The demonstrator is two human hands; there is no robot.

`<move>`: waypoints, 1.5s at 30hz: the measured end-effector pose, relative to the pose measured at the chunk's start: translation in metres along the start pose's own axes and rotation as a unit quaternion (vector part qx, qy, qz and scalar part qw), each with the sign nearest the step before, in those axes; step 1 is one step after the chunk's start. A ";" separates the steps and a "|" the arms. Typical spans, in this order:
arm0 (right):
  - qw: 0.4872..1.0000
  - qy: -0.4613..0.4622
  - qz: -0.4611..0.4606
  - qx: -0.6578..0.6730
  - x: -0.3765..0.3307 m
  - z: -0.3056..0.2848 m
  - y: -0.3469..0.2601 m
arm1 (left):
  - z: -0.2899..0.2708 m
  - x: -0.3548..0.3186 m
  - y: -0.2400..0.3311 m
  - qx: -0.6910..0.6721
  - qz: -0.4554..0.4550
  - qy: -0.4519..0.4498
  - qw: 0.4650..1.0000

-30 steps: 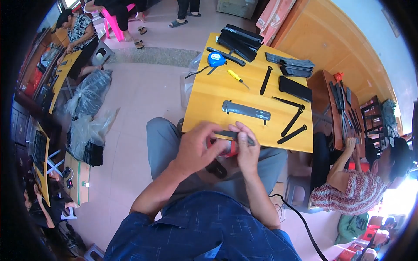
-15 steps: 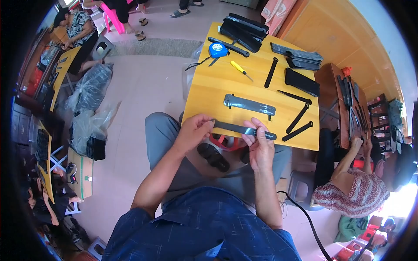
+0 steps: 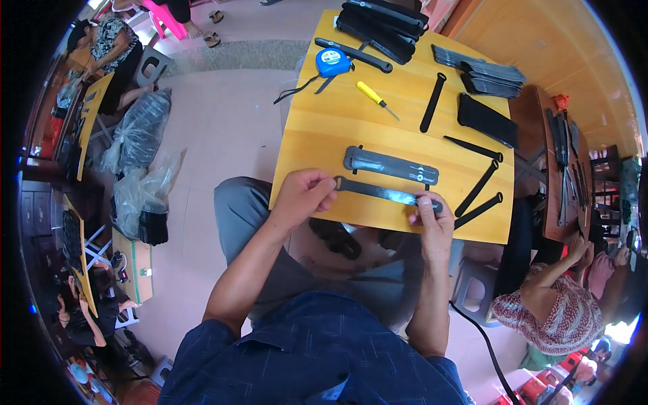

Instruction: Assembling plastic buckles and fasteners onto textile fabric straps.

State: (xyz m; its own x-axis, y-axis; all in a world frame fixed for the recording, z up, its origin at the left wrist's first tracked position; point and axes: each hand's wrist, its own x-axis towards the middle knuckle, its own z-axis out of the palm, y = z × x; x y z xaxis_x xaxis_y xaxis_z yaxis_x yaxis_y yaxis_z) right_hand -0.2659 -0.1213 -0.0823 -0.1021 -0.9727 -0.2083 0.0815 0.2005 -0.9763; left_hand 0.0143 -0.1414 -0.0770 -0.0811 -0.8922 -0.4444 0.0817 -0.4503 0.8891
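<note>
A black strap [image 3: 378,190] with a ring at its left end stretches between my two hands over the table's near edge. My left hand [image 3: 304,198] pinches it at the ring, while my right hand [image 3: 433,219] grips the other end between thumb and fingers. Just beyond the strap lies a flat grey-black piece [image 3: 390,165] with small tabs sticking out at its edges. To the right rest several loose black straps with ringed ends, among them one strap [image 3: 476,188] slanting beside my right hand.
On the wooden table [image 3: 304,138] lie a blue tape measure [image 3: 333,62], a yellow screwdriver [image 3: 370,93], a black pile [image 3: 378,34], stacked dark strips [image 3: 482,71] and a black bundle [image 3: 486,120]. A person [image 3: 550,307] works at the right. Plastic-wrapped bags [image 3: 142,135] stand on the floor at left.
The strap has moved slightly forward and is more fully over the table. My right hand has shifted right, and the whole view has tilted a little, bringing the table nearer.
</note>
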 end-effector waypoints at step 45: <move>0.989 0.061 0.049 -0.126 0.049 -0.015 0.001 | 0.018 0.046 0.025 0.419 0.128 0.050 0.898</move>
State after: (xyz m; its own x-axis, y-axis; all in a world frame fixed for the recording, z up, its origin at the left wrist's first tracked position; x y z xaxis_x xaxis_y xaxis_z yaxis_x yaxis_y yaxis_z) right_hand -0.2860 -0.1674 -0.0943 -0.2252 -0.9294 -0.2924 -0.1512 0.3298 -0.9318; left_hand -0.0058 -0.1928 -0.0734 -0.0741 -0.9802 -0.1835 -0.6936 -0.0816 0.7157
